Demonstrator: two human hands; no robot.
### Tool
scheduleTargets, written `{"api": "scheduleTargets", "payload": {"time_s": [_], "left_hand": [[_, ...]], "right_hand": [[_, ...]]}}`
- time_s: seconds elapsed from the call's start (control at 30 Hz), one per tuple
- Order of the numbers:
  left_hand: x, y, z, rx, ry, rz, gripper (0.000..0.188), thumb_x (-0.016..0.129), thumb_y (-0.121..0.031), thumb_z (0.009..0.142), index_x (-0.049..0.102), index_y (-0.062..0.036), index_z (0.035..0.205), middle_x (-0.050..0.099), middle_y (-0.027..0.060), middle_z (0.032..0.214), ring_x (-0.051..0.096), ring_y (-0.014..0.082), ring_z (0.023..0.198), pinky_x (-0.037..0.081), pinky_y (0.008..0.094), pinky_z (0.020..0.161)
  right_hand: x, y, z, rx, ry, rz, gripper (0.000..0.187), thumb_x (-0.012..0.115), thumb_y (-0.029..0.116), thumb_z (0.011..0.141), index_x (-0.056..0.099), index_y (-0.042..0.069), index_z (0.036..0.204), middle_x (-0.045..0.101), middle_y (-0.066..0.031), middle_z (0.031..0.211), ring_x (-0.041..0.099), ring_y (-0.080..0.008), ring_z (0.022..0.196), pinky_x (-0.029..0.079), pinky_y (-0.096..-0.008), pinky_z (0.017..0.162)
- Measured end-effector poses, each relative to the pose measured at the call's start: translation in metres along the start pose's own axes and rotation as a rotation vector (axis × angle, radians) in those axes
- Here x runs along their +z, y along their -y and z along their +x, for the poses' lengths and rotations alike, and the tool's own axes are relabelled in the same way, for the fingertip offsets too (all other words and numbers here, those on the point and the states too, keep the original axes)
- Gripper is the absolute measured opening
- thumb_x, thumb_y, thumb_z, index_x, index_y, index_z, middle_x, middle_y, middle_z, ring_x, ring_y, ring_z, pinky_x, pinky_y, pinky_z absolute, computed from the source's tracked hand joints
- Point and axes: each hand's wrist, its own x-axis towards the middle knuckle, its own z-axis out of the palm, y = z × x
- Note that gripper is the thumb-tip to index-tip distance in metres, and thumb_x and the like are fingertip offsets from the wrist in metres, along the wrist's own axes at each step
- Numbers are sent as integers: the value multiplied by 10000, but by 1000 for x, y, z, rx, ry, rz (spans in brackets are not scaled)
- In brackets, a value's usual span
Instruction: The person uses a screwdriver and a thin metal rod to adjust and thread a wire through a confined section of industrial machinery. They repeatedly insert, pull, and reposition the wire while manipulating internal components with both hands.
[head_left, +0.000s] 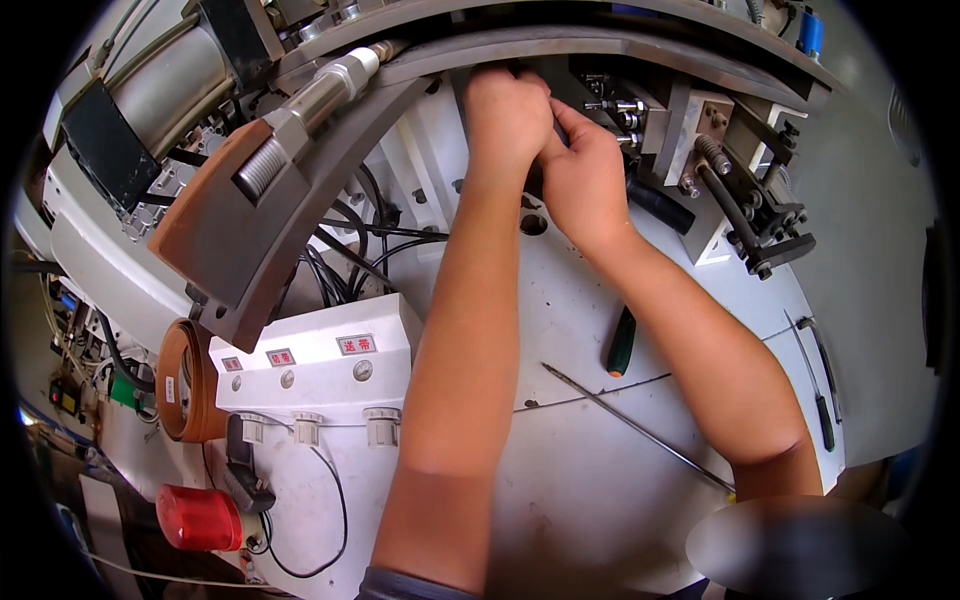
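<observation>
Both my hands reach in beneath the curved metal bar [560, 48] of a machine. My left hand [506, 112] is curled up against the bar's underside, its fingertips out of sight. Close beside it, my right hand [588, 178] is closed with thumb and fingers together, its fingertips meeting the left hand. Whatever they grip is hidden. Just right of my right hand are bolts and metal fittings [625, 110] and a black cylindrical part [662, 205]. A screwdriver with a dark green handle [621, 343] lies partly under my right forearm.
A long thin metal shaft [640, 428] lies between my forearms. Another screwdriver [825, 422] and a hex key [828, 370] rest at the right edge. Left are a white control box [325, 385], a brown strap roll [188, 385], a red warning light [198, 517], an adapter [246, 470] and black cables [345, 245].
</observation>
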Motion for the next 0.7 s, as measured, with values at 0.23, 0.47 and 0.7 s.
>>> {"api": "scheduleTargets", "payload": {"time_s": [0.23,0.47,0.7], "left_hand": [[-1,-16,-8,-61,-53,64,208,569,-121,824,663,60,784,658,253,786,645,358,754,493,423,703],[-8,-31,-25,20,-75,163,224,531,-74,857,611,126,799,636,347,848,638,501,808,538,487,704],[-9,-33,-26,24,-25,157,214,535,-69,842,621,124,808,639,345,842,639,501,795,538,493,708]], "right_hand": [[-8,15,-1,88,98,-18,376,568,172,919,598,-21,1241,669,-279,979,677,-372,897,507,-360,795],[-8,10,-8,135,161,12,343,560,146,922,603,-25,1216,690,-235,866,688,-286,727,517,-361,710],[-15,15,-13,196,173,96,368,561,167,937,579,-39,1241,658,-154,716,606,-184,522,493,-326,573]]}}
